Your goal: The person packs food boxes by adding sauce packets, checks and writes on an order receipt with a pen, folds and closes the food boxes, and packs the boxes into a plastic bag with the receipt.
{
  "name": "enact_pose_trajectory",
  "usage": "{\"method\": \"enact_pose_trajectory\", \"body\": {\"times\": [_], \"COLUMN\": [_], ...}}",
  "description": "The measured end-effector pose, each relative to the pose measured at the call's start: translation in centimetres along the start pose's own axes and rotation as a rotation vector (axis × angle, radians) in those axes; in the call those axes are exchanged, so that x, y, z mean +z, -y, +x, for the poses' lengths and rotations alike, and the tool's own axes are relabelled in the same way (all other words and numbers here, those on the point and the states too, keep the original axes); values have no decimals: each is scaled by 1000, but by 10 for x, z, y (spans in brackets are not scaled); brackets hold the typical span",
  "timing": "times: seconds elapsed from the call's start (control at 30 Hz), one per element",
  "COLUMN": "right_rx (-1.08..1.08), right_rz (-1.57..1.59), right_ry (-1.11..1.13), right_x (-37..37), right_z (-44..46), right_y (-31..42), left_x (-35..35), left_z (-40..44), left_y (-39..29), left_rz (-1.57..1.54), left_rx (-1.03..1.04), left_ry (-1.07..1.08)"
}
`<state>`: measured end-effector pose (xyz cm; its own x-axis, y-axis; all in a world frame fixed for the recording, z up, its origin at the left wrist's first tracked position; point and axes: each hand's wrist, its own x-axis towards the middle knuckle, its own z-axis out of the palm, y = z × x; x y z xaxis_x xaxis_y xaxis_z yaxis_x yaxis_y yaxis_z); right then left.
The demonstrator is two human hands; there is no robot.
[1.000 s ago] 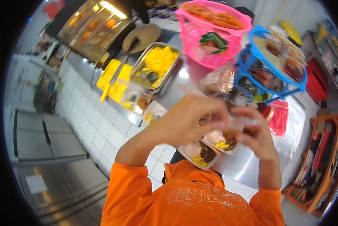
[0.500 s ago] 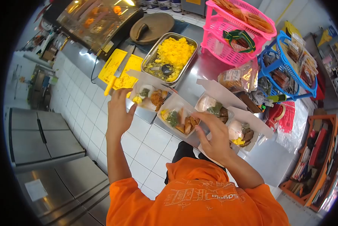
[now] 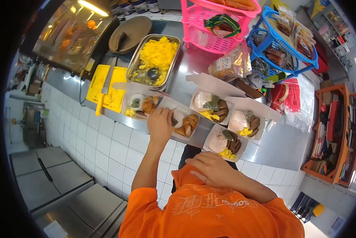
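Note:
My left hand [image 3: 161, 123] reaches over the left edge of an open white food box [image 3: 180, 139] holding rice and browned fried pieces [image 3: 189, 123]. Its fingers are bent together, and whatever lies under them is hidden. A dark green leaf [image 3: 174, 122] shows beside the thumb. My right hand [image 3: 212, 168] lies stretched out against the front of the orange shirt, just below another box with rice, sliced brown meat [image 3: 234, 144] and yellow scrambled egg [image 3: 226, 153]; it holds nothing visible. Several similar filled boxes stand with lids up, one left of my left hand with fried chicken [image 3: 150, 104].
A metal tray [image 3: 179, 51] of yellow scrambled egg sits at the back, with a black ladle in it. Left of it, a knife [image 3: 108, 81] rests on a yellow cutting board [image 3: 94, 86]. Pink [image 3: 217, 41] and blue [image 3: 279, 69] basket racks stand behind the boxes.
My left hand has moved right, from beside the left box onto the neighbouring one. My right hand has drawn back from that box toward the shirt. The view has shifted.

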<state>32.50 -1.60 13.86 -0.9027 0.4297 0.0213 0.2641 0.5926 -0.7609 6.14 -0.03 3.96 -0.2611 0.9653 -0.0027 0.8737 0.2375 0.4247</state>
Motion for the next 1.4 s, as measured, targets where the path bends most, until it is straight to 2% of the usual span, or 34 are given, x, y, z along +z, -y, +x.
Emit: {"method": "enact_pose_trajectory", "body": {"times": [0.1,0.2,0.33,0.47,0.53,0.6,0.67,0.7,0.73,0.77,0.8,0.87,0.9,0.93,0.97,1.03,1.13,1.2,1.27,1.33,1.4], "right_rx": [30,31,62,-9,-74,-116,-229,-274,-314,-387,-377,-367,-363,-418,-474,-580,-509,-539,-540,-565,-587], "right_rz": [58,134,259,214,176,158,74,38,3,-46,-72,-122,-127,-141,-156,-159,-165,-199,-239,-230,-232], "right_ry": [-68,-60,15,103,189,304,389,421,449,461,508,580,628,661,691,769,944,940,941,912,889], "right_x": [-13,-21,-17,1,19,42,72,91,111,129,152,204,230,257,282,319,352,378,396,414,426], "right_z": [-9,-15,-2,32,57,88,127,147,169,190,207,249,266,280,294,320,360,384,410,439,474], "right_y": [-6,-20,-26,-4,9,26,46,59,75,95,112,144,162,178,194,227,277,281,286,282,281], "left_x": [-25,-40,-55,-52,-44,-6,91,172,182,179,215,201,197,194,188,182,183,181,167,135,82], "left_z": [13,8,-43,-119,-160,-217,-308,-374,-433,-479,-533,-605,-633,-657,-668,-674,-653,-619,-565,-505,-451], "left_y": [-1,-9,-5,41,83,156,261,320,340,333,354,338,334,332,334,347,390,434,498,557,603], "left_rz": [33,78,-101,-241,-293,-311,-225,-85,-141,-283,-150,-64,-458,-584,-587,-491,-316,-252,-506,-702,-829], "left_rx": [116,68,-136,-321,-463,-713,-949,-863,-971,-1306,-1376,-1001,-1339,-1470,-1506,-1431,-1225,-1147,-1288,-1405,-1363], "left_ry": [-278,-388,-375,-393,-422,-363,-332,-594,-110,35,475,999,1011,964,851,644,402,252,119,-132,-148]}}
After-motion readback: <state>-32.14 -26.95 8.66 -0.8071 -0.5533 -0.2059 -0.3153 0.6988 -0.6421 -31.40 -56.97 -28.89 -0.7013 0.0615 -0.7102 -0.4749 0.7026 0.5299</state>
